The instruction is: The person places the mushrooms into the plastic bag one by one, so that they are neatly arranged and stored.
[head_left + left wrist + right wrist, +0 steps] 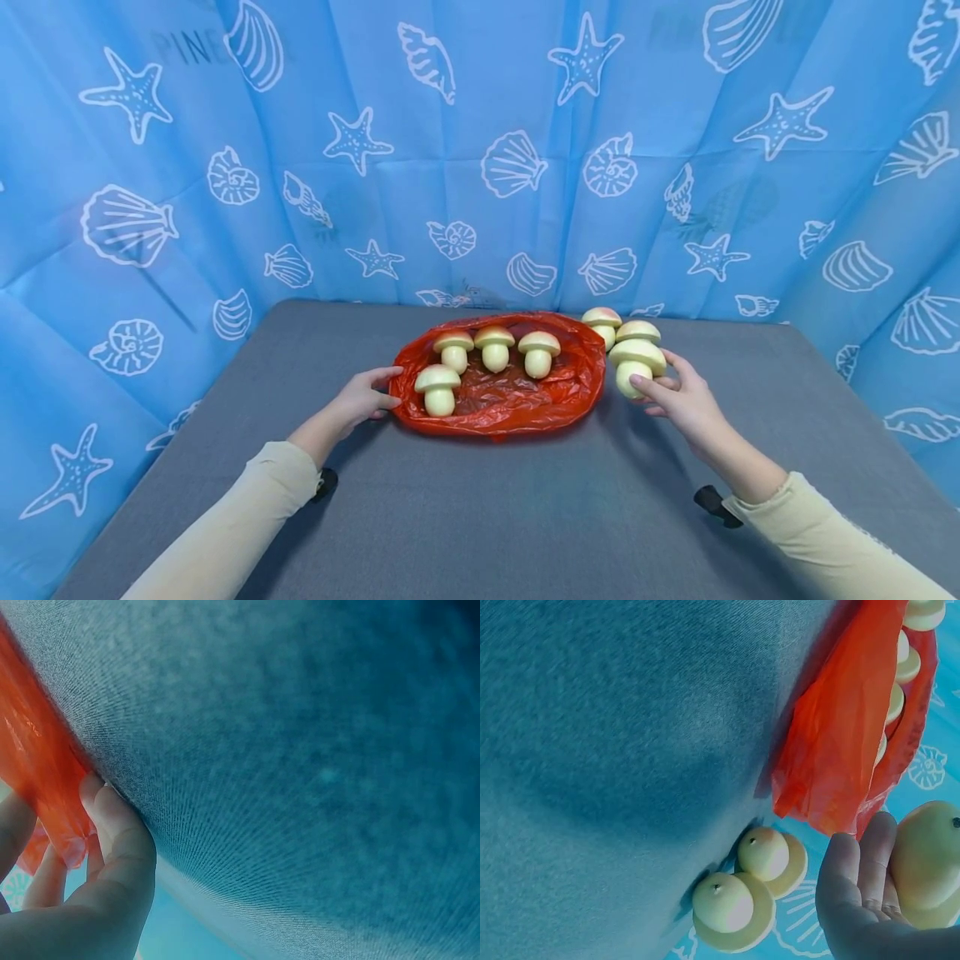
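A red plastic bag point(487, 425) lies spread open on the table, with several pale mushrooms point(494, 348) standing inside it. My left hand point(366, 397) holds the bag's left edge, thumb in front and fingers behind. In the left wrist view the fingers point(112, 814) lie around the red film. Just off the bag's right end, my right hand point(688, 402) grips another mushroom point(636, 358) by its stem, upright and raised over the table. The right wrist view shows this mushroom point(928, 862) between thumb side and fingers, partly cut off by the frame.
Two more mushrooms point(601, 319) point(733, 911) stand at the table's back edge, right of the bag, one partly hidden behind the held one. A grey cloth covers the table point(480, 517). Behind it hangs a blue curtain point(480, 108) with white shells and starfish.
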`<move>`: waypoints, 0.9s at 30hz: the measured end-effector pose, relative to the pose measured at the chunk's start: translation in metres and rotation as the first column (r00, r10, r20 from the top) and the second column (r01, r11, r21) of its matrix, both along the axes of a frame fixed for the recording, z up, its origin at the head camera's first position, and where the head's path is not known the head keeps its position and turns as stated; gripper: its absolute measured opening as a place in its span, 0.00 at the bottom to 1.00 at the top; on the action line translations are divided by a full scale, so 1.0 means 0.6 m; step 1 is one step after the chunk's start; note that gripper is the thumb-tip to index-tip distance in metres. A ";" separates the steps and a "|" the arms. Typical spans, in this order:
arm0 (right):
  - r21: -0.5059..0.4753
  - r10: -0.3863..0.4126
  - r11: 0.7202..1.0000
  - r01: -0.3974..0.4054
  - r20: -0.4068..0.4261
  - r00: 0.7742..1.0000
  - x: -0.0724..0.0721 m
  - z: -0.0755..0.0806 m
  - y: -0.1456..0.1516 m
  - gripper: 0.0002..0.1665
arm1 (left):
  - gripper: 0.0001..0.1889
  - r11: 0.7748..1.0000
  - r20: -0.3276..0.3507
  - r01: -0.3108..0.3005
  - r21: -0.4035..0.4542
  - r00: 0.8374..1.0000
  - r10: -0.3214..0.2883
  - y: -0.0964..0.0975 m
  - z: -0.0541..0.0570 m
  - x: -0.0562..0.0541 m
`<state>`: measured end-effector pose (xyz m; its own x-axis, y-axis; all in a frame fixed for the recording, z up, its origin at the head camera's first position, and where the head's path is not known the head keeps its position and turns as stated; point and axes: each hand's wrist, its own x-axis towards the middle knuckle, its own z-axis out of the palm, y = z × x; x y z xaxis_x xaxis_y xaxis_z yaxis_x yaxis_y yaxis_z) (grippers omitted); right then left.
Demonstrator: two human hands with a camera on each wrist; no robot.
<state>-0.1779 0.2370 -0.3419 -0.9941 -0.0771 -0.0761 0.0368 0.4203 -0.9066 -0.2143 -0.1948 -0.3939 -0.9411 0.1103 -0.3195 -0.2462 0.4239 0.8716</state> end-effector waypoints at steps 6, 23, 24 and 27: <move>-0.020 0.011 1.000 -0.011 -0.003 1.000 0.001 0.000 -0.009 0.47 | 0.31 1.000 0.005 -0.011 -0.004 1.000 0.011 0.000 0.000 -0.003; -0.074 0.029 0.997 -0.029 0.004 1.000 -0.004 0.001 -0.048 0.46 | 0.31 1.000 0.005 -0.005 -0.015 1.000 0.005 0.002 0.002 0.000; -0.081 0.029 0.996 -0.028 0.004 1.000 -0.004 0.001 -0.050 0.46 | 0.31 1.000 0.006 -0.005 -0.016 1.000 0.005 0.002 0.003 0.000; -0.099 0.027 0.995 -0.026 0.008 1.000 -0.006 0.002 -0.055 0.46 | 0.31 1.000 0.008 -0.008 -0.014 1.000 0.008 0.003 0.003 0.000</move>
<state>-0.1813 0.2037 -0.3407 -0.9910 -0.1107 -0.0758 0.0354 0.3295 -0.9435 -0.2145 -0.1933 -0.3919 -0.9395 0.0979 -0.3283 -0.2565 0.4343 0.8635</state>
